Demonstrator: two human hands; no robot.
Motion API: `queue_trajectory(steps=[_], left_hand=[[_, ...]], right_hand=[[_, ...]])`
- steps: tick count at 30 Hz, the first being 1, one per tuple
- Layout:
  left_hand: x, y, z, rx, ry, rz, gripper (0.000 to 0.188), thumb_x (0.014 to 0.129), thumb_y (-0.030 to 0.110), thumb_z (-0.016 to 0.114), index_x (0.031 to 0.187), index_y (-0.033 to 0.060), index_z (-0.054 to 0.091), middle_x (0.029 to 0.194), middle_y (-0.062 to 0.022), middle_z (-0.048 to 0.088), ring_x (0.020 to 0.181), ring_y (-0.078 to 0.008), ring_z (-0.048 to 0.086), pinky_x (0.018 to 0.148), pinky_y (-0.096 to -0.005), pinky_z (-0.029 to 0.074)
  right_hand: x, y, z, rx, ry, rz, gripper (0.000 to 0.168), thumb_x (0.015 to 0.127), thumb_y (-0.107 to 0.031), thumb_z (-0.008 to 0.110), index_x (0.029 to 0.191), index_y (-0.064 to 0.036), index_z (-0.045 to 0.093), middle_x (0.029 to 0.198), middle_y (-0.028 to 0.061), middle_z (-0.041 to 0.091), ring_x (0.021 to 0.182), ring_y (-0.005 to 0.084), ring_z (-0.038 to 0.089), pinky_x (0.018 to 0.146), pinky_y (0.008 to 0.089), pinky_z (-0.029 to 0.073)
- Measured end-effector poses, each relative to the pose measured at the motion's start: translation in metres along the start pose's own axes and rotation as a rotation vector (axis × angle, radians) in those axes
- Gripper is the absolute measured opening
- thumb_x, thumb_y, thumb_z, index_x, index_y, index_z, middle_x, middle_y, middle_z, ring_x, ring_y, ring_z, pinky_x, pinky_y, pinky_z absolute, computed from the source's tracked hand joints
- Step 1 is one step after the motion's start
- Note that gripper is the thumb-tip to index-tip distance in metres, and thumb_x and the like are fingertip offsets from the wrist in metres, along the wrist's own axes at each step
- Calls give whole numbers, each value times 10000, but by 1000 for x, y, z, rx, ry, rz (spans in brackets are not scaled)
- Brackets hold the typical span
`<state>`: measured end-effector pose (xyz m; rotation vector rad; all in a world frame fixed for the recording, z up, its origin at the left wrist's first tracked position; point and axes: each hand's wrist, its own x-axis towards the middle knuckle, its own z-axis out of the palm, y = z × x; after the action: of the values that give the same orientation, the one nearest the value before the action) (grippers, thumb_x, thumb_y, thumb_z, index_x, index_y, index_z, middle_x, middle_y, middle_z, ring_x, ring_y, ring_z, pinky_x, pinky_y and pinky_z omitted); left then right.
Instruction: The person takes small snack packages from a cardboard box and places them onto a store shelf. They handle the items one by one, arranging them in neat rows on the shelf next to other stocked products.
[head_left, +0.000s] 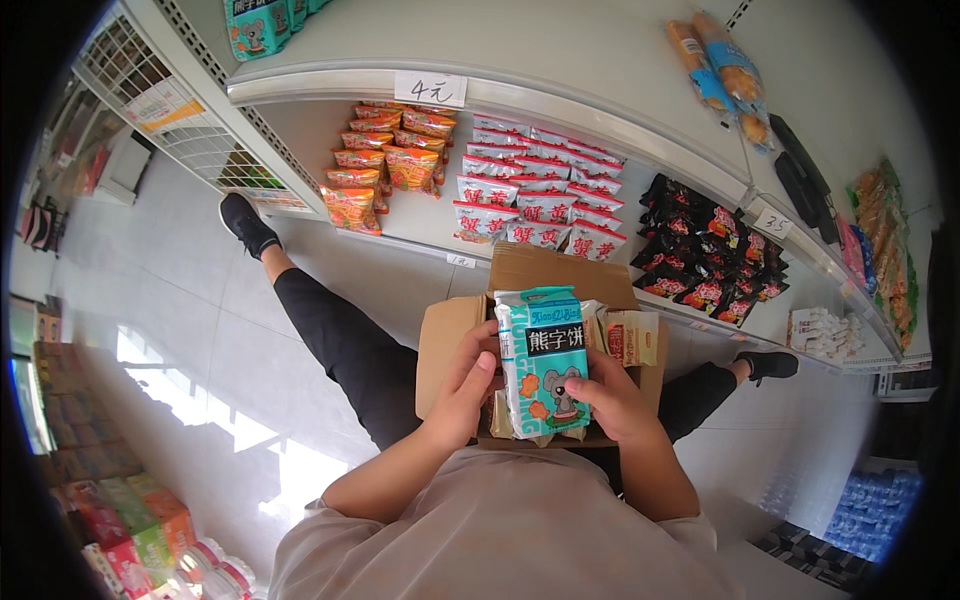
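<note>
Between my two hands is a teal and white biscuit packet with a koala picture, its printed front facing up (546, 364). My left hand (466, 382) grips its left edge, the thumb raised at the side. On the right edge, my right hand (616, 394) has its thumb on the printed front. Directly beneath the packet stands an opened cardboard box (451, 349) between my legs, its flaps spread. Cream-coloured packets (632, 337) show inside the box, partly hidden by the held packet and my hands.
A lower shelf ahead bears orange snack bags (352, 206), white and red bags (484, 217) and black bags (705, 292). More teal packets (256, 30) and bagged bread (731, 67) lie on the shelf above. Its metal front edge (570, 112) juts over the lower shelf.
</note>
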<state>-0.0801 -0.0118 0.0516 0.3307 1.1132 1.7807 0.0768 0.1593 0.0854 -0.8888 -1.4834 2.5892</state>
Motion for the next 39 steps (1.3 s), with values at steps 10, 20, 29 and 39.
queue_trajectory(steps=[10, 20, 29, 39], left_hand=[[50, 141, -56, 1013, 328, 886, 404, 914, 39, 633, 1312, 20, 568, 1398, -162, 550, 1301, -290, 555, 1057, -419, 469], [229, 343, -127, 1604, 500, 1294, 262, 927, 216, 659, 1139, 61, 672, 1192, -129, 681, 1126, -349, 642, 984, -490, 476], [247, 339, -136, 1781, 524, 1135, 227, 917, 263, 572, 1054, 164, 723, 1112, -27, 701, 1088, -288, 641, 928, -516, 451], [252, 337, -132, 1757, 527, 1162, 204, 912, 280, 591, 987, 166, 743, 1046, -21, 689, 1052, -295, 639, 891, -511, 463]], right_hand=[[44, -124, 63, 77, -41, -275, 548, 932, -53, 673, 1435, 15, 466, 1319, 145, 634, 1190, 263, 668, 999, 447, 589], [183, -294, 162, -461, -2, -528, 511, 941, -226, 725, 1305, 85, 546, 1259, 184, 651, 1091, 272, 704, 868, 375, 634], [320, -327, 175, -748, 234, -539, 557, 895, -298, 790, 1254, 56, 552, 1136, 182, 698, 984, 269, 723, 836, 421, 626], [439, -353, 214, -1102, 506, -743, 392, 787, -320, 871, 949, 11, 739, 858, 108, 724, 737, 214, 691, 607, 346, 540]])
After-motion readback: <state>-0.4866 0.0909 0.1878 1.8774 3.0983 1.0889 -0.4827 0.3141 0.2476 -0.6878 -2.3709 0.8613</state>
